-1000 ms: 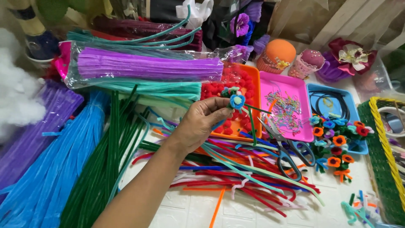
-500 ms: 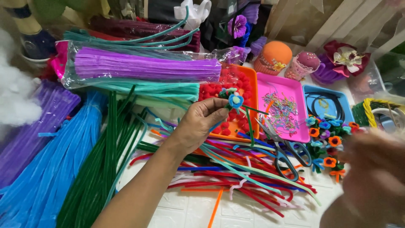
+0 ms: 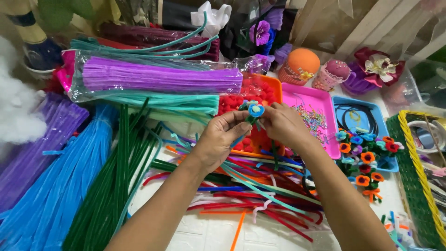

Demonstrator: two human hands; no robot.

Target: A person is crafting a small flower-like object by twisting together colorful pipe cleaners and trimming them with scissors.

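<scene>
Both hands meet over the middle of the table, above the orange tray [image 3: 272,90] of red pompoms. The left hand [image 3: 220,142] has its grip closed on a small blue pipe-cleaner flower [image 3: 255,110], thumb and forefinger pinching just under the bloom. The right hand [image 3: 283,124] is closed on the same piece from the other side, fingers curled round the green stem [image 3: 239,138] and leaves below the head.

To do this well, I'd say, the pinch should stay close under the bloom so the petals don't flatten, and the twisting should go round the stem in tight, even turns, the loose end tucked down rather than left sticking out.

As for packaging: along the far edge lies a long clear plastic sleeve [image 3: 153,76] of purple pipe cleaners, creased and shiny, with a teal bundle [image 3: 162,102] just beneath it. Another clear sleeve of dark maroon stems [image 3: 153,39] sits behind. At the left edge are loose bunches in purple [image 3: 32,144], blue [image 3: 55,186] and dark green [image 3: 111,186]. Right of the orange tray are a pink tray [image 3: 320,116] of beads and a blue tray [image 3: 357,116] with black cord; finished flowers [image 3: 364,160] lie beside them, and a green-and-yellow basket [image 3: 413,186] stands at the right edge. I can see no labels or signs clearly.
</scene>
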